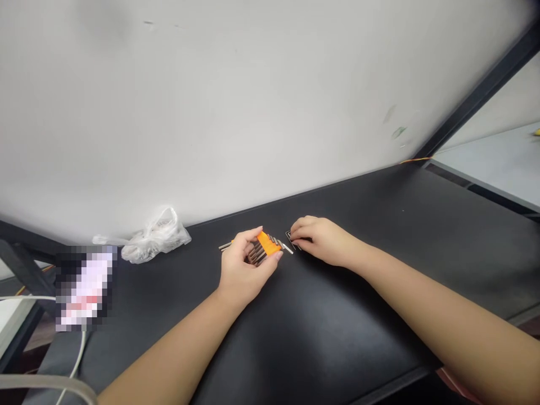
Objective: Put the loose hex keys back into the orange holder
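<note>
My left hand [244, 264] is closed around an orange hex key holder [269, 244], thumb and fingers at its edges. Several dark metal hex keys [256, 254] sit in the holder, and some of their shafts poke out past its right side. More thin metal rods [225, 246] stick out to the left, behind my fingers. Just right of the holder, my right hand [316, 239] is low over the table with its fingertips pinched at a few small L-shaped hex keys [289, 234]. My fingers partly cover these small keys.
A knotted clear plastic bag [156, 239] lies against the wall at the left of the black table [320, 326]. Nearer me on the left are a pixelated object [86, 289] and a white cable [79, 354]. A dark metal frame post [476, 84] rises at the right.
</note>
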